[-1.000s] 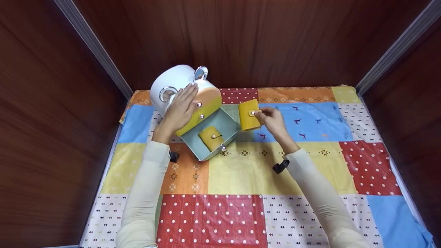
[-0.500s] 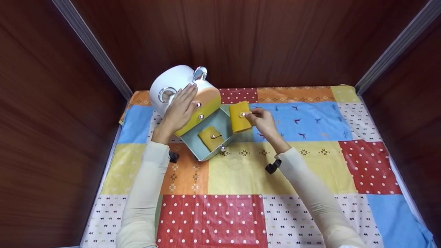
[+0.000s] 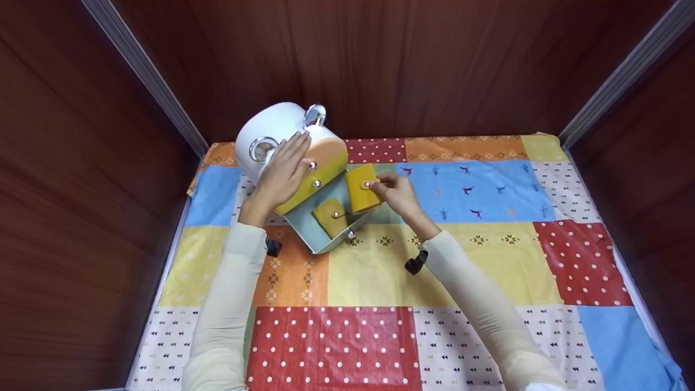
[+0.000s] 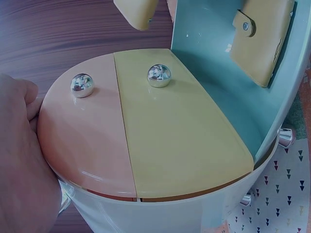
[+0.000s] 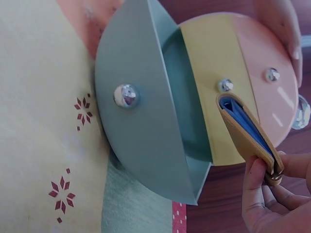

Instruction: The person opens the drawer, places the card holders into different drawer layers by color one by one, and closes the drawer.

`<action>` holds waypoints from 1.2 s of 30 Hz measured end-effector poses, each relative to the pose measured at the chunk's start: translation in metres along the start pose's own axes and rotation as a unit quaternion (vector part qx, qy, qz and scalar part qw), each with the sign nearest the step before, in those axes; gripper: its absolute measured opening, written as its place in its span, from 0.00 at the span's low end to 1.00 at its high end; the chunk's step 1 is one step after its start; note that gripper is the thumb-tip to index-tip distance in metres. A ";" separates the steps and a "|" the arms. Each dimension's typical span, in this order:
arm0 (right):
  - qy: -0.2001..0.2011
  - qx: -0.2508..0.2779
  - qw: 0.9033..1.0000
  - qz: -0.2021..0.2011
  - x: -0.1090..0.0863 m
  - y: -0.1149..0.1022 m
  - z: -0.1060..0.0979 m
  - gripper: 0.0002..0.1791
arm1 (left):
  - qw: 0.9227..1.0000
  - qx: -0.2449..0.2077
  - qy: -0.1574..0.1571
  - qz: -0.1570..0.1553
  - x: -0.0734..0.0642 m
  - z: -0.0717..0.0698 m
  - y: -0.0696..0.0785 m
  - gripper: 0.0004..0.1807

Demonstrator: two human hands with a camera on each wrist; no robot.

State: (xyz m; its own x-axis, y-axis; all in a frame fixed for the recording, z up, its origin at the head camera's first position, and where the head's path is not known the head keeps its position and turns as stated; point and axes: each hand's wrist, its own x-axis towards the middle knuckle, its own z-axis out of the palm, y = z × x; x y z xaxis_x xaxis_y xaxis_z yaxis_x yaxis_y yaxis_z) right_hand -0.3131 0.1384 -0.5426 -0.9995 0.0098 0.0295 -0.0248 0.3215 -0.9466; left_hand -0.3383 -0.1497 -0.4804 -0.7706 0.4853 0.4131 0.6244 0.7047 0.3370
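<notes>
My left hand (image 3: 282, 176) lies with straight fingers on top of a rounded white drawer box (image 3: 271, 125) with silver ring handles. Its front has a pink drawer (image 4: 87, 141), a yellow drawer (image 4: 180, 131) and a pale green bottom drawer (image 5: 141, 102), each with a round silver knob. The bottom drawer is pulled out. Inside it lies a yellow snap-button wallet (image 3: 330, 217). Between thumb and fingers, my right hand (image 3: 400, 195) pinches a second yellow wallet (image 3: 361, 190) by its snap side, above the right part of the pulled-out drawer. Blue lining shows along this wallet's edge in the right wrist view.
A patchwork-print cloth (image 3: 369, 271) covers the table. Brown wood-grain panels (image 3: 380, 70) stand behind and at both sides, joined by grey metal strips (image 3: 157, 81). The box stands near the back panel, left of the middle.
My right hand has carried the pinched wallet leftward and slightly toward me, from beside the pulled-out drawer to over it. The left hand and the box have stayed in place.
</notes>
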 end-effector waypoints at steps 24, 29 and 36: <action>-0.031 -0.019 0.999 -0.004 0.002 0.007 0.030 0.18 | 1.000 0.002 -0.005 0.003 0.002 0.000 0.001 0.27; -0.042 -0.009 0.999 -0.002 0.001 0.009 0.035 0.17 | 1.000 0.002 -0.005 0.001 0.002 0.000 0.001 0.27; -0.056 -0.031 0.998 -0.023 -0.001 0.011 0.041 0.15 | 1.000 0.003 -0.010 -0.009 0.001 0.000 0.001 0.27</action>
State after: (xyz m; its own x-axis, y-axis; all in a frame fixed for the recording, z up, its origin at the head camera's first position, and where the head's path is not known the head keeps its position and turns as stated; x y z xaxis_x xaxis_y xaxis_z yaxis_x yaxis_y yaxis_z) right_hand -0.3130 0.1030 -0.5668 -0.9932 -0.1116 0.0319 -0.0721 0.3771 -0.9234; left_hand -0.3382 -0.1489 -0.4798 -0.7843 0.4829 0.3894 0.6096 0.7161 0.3400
